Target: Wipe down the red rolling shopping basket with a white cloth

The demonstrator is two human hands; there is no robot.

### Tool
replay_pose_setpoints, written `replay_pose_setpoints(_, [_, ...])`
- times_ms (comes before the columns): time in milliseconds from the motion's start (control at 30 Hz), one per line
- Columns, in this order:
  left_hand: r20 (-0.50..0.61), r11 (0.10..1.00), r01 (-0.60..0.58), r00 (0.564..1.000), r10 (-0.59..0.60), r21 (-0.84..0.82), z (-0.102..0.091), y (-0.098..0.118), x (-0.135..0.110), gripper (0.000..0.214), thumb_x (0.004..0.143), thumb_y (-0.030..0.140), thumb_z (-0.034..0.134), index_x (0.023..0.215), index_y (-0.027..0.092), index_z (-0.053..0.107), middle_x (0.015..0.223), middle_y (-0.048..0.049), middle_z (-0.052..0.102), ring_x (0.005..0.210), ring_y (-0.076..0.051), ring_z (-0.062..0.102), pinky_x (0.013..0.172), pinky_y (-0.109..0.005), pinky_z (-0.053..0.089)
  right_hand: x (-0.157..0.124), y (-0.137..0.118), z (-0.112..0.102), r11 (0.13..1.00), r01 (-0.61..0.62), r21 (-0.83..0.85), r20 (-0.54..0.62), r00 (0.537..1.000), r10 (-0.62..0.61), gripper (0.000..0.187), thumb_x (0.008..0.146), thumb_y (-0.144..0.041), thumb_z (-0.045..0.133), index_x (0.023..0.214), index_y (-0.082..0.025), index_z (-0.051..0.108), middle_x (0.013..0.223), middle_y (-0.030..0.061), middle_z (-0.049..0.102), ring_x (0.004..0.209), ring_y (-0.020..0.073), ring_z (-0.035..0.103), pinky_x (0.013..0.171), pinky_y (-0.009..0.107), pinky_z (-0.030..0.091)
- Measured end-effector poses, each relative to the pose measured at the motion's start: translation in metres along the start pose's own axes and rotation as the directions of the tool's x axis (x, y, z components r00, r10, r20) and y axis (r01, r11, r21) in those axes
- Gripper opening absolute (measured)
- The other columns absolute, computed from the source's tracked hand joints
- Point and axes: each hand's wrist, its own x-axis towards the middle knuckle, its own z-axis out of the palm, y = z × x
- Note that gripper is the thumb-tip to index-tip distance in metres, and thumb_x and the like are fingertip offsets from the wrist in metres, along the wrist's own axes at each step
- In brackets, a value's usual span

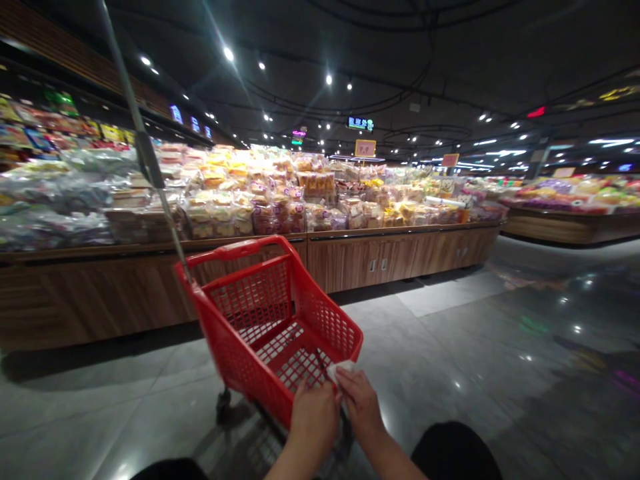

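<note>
A red plastic shopping cart (260, 320) stands on the grey floor right in front of me, its basket bare inside. Both my hands meet at the cart's near rim. My left hand (314, 415) is closed, fingers curled at the rim. My right hand (361, 399) pinches a small white piece of paper or tissue (341, 368) that lies against the rim. A thin grey pole (145, 153) rises from the cart's far left corner.
A long wooden display counter (380, 257) piled with packaged breads and pastries runs along the left and back. Another produce stand (570, 223) sits at the far right. Shiny tiled floor (500, 347) stretches to the right. My dark knees show at the bottom edge.
</note>
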Motion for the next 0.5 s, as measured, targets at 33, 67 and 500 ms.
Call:
replay_pose_setpoints(33, [0.002, 1.000, 0.002, 1.000, -0.002, 0.012, 0.004, -0.001, 0.000, 0.030, 0.089, 0.027, 0.037, 0.082, 0.016, 0.064, 0.070, -0.0062, 0.070, 0.068, -0.021, 0.065, 0.084, -0.043, 0.042, 0.002, 0.004, -0.001, 1.000, 0.022, -0.010, 0.012, 1.000, -0.022, 0.036, 0.085, -0.013, 0.050, 0.117, -0.028, 0.060, 0.112, 0.0036, 0.066, 0.099, 0.0190, 0.059, 0.087, 0.038, 0.050])
replay_pose_setpoints(67, [-0.004, 1.000, -0.003, 1.000, 0.003, 0.018, 0.007, -0.003, -0.001, 0.030, 0.089, 0.026, 0.036, 0.082, 0.016, 0.064, 0.069, -0.0063, 0.070, 0.067, -0.020, 0.066, 0.081, -0.041, 0.043, 0.006, 0.009, -0.004, 0.999, 0.034, -0.029, 0.016, 0.999, -0.034, 0.037, 0.085, -0.012, 0.049, 0.117, -0.028, 0.060, 0.113, 0.0035, 0.066, 0.099, 0.0191, 0.059, 0.087, 0.038, 0.050])
replay_pose_setpoints(500, [-0.119, 0.990, -0.106, 0.986, 0.117, 0.096, 0.014, -0.050, -0.022, 0.029, 0.090, 0.022, 0.035, 0.073, 0.020, 0.058, 0.060, -0.0015, 0.067, 0.059, -0.017, 0.064, 0.077, -0.037, 0.043, 0.006, -0.014, -0.001, 0.997, 0.075, 0.023, 0.129, 0.989, -0.077, 0.041, 0.085, -0.010, 0.048, 0.120, -0.029, 0.058, 0.115, 0.0024, 0.065, 0.098, 0.0191, 0.060, 0.087, 0.037, 0.050])
